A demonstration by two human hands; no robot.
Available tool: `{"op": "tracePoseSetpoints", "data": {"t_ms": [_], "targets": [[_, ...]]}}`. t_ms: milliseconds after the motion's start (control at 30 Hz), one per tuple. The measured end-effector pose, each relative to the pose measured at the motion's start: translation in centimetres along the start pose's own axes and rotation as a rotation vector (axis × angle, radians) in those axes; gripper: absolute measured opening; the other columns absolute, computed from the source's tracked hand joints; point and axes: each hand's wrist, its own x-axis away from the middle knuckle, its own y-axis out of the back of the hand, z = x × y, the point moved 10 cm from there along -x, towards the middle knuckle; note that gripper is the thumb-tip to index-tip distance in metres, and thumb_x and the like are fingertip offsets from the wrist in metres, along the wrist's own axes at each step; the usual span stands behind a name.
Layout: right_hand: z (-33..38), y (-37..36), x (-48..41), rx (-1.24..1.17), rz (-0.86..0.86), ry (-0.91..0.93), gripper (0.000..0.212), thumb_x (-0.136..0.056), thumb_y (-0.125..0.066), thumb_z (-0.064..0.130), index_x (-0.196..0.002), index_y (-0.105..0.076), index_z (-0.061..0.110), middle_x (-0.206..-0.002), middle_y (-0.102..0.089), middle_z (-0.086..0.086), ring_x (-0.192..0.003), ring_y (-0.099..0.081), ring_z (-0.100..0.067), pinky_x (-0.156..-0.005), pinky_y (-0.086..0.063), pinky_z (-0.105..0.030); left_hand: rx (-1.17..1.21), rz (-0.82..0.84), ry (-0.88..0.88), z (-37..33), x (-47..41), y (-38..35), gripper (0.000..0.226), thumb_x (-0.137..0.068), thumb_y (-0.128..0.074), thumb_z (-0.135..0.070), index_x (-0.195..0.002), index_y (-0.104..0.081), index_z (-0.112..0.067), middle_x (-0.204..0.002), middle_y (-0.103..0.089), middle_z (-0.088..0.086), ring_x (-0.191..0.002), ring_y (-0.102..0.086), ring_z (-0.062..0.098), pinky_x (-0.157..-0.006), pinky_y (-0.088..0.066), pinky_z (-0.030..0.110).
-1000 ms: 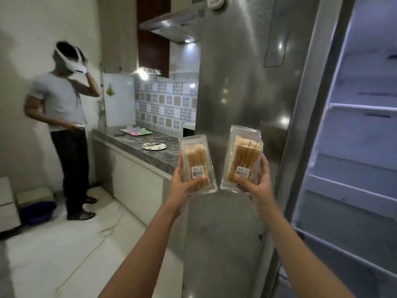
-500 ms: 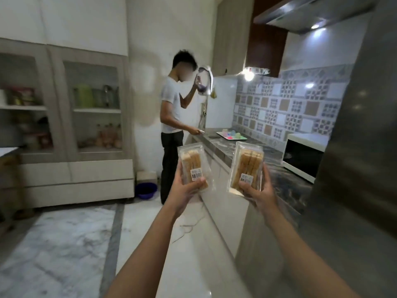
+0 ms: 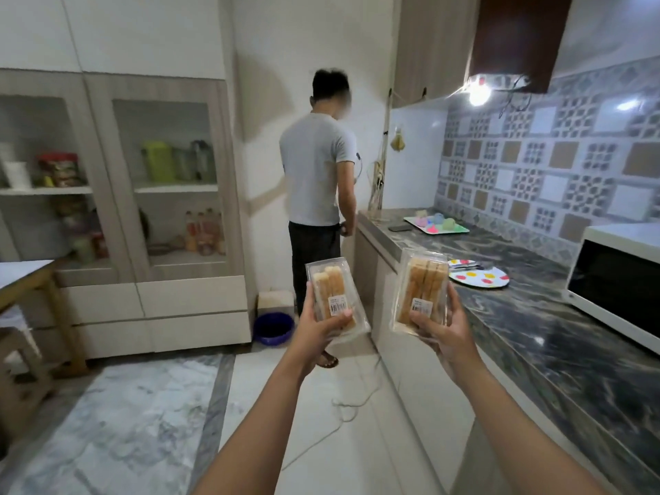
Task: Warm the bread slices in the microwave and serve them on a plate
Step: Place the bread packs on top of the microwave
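Bread packs: left hand [image 3: 319,328] grips one pack [image 3: 335,298], right hand [image 3: 444,328] grips the other pack [image 3: 423,292]; microwave [image 3: 618,287] sits off right of it on the tabletop [image 3: 557,337].

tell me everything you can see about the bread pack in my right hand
The right-hand bread pack is a clear plastic clamshell, closed, holding several tan bread slices on edge side by side. A white barcode sticker sits low on its front. It is held upright, tilted slightly, in the air beside the dark marble counter, with the microwave further right. Only the right hand touches it, thumb across the lower front, fingers behind.
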Motion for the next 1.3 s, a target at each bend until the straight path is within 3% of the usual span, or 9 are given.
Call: {"op": "tracePoseSetpoints", "data": {"t_ms": [167,333,500,600,667,767,933,1100,1300], "targets": [[-1.1,5.1,-10.5,0.015,-0.113,0.023,0.092,-0.058,-0.082,0.002,-0.132,-0.038,0.038,-0.104,-0.068,0.007,-0.089,-0.068,-0.014,-0.073,-0.057,-0.032,-0.038,0.143,0.028,2.1,-14.1,-5.0,0.1,-0.072,-0.076,-0.006,-0.146,-0.016,-0.036,-0.131,-0.055,0.01,-0.114,-0.06,0.025,-0.098,-0.047,0.051],[-1.2,14.3,-16.1,0.054,-0.312,0.039,0.086,-0.073,-0.067,-0.011,-0.142,-0.03,0.025,-0.111,-0.062,0.006,-0.087,-0.067,-0.009,-0.066,-0.059,-0.026,0.019,0.262,0.099,6.3,-24.9,-13.1,0.107,-0.067,-0.078,-0.001,-0.148,-0.014,-0.026,-0.136,-0.051,0.016,-0.115,-0.059,0.029,-0.096,-0.048,0.05],[0.2,25.3,-18.3,0.118,-0.515,0.066,0.092,-0.068,-0.074,-0.001,-0.142,-0.03,0.031,-0.127,-0.055,0.002,-0.105,-0.062,-0.019,-0.091,-0.051,-0.046,0.059,0.44,0.16,11.6,-31.2,-24.0,0.098,-0.063,-0.078,-0.001,-0.143,-0.026,-0.027,-0.127,-0.057,0.016,-0.109,-0.062,0.03,-0.088,-0.053,0.046],[2.0,31.6,-18.8,0.154,-0.606,0.072,0.095,-0.065,-0.077,0.01,-0.144,-0.028,0.034,-0.124,-0.058,0.005,-0.108,-0.062,-0.022,-0.09,-0.052,-0.049,0.102,0.507,0.178,14.3,-34.0,-31.4,0.087,-0.066,-0.074,0.006,-0.127,-0.032,-0.038,-0.112,-0.064,0.008,-0.098,-0.065,0.026,-0.083,-0.055,0.042],[3.7,35.7,-19.2,0.175,-0.656,0.094,0.095,-0.067,-0.076,0.01,-0.144,-0.027,0.034,-0.123,-0.059,0.001,-0.109,-0.062,-0.025,-0.09,-0.052,-0.05,0.113,0.569,0.185,15.9,-35.7,-36.4,0.087,-0.072,-0.07,0.011,-0.128,-0.03,-0.042,-0.108,-0.066,0.005,-0.091,-0.068,0.022,-0.074,-0.059,0.035],[7.0,41.6,-19.9,0.211,-0.733,0.14,0.092,-0.068,-0.074,0.005,-0.144,-0.029,0.029,-0.119,-0.061,0.002,-0.107,-0.062,-0.024,-0.091,-0.05,-0.049,0.144,0.661,0.203,17.4,-38.1,-44.0,0.084,-0.074,-0.067,0.011,-0.134,-0.031,-0.036,-0.115,-0.063,0.01,-0.095,-0.066,0.023,-0.072,-0.058,0.031],[12.6,49.6,-19.8,0.249,-0.905,0.195,0.086,-0.077,-0.068,-0.004,-0.146,-0.026,0.027,-0.128,-0.055,-0.006,-0.106,-0.061,-0.022,-0.084,-0.053,-0.044,0.195,0.809,0.249,18.4,-41.1,-55.8,0.097,-0.072,-0.067,0.011,-0.146,-0.018,-0.03,-0.116,-0.063,0.011,-0.096,-0.066,0.023,-0.068,-0.058,0.031],[17.2,54.6,-19.7,0.257,-1.05,0.181,0.085,-0.079,-0.068,-0.001,-0.146,-0.023,0.025,-0.127,-0.054,-0.012,-0.097,-0.063,-0.024,-0.08,-0.053,-0.036,0.178,0.915,0.277,18.5,-43.3,-64.7,0.095,-0.068,-0.071,0.007,-0.144,-0.025,-0.027,-0.121,-0.059,0.019,-0.093,-0.066,0.026,-0.068,-0.059,0.036],[20.0,60.0,-20.4,0.251,-1.162,0.001,0.085,-0.079,-0.068,-0.002,-0.146,-0.019,0.015,-0.103,-0.063,-0.013,-0.065,-0.069,-0.022,-0.057,-0.058,-0.033,0.007,0.969,0.288,19.4,-45.7,-72.9,0.098,-0.072,-0.073,0.002,-0.148,-0.016,-0.023,-0.124,-0.055,0.018,-0.096,-0.064,0.03,-0.081,-0.055,0.039]]}}
